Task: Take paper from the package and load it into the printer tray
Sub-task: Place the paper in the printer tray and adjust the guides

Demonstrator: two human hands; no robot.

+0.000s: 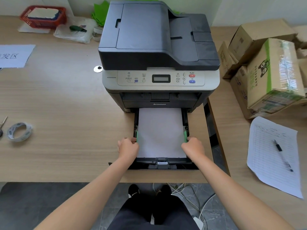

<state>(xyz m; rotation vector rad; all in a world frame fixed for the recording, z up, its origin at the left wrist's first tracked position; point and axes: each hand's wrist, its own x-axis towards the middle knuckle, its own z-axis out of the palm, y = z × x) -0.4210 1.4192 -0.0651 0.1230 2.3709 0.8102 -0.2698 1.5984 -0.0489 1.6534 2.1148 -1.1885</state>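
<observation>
A dark grey printer [157,47] stands at the middle of the wooden desk. Its black paper tray [163,165] is pulled out toward me, and a stack of white paper [161,130] lies flat inside it. Green side guides [185,136] sit against both long edges of the stack. My left hand [127,147] grips the tray's left side at the green guide. My right hand [193,146] grips the right side at the other guide. No paper package can be made out for certain.
Cardboard boxes [269,70] are stacked to the right of the printer. A lined sheet with a pen [277,146] lies on the right desk. A tape roll [19,131], a printed sheet [15,55] and a red basket [44,16] are on the left. Cables trail on the floor.
</observation>
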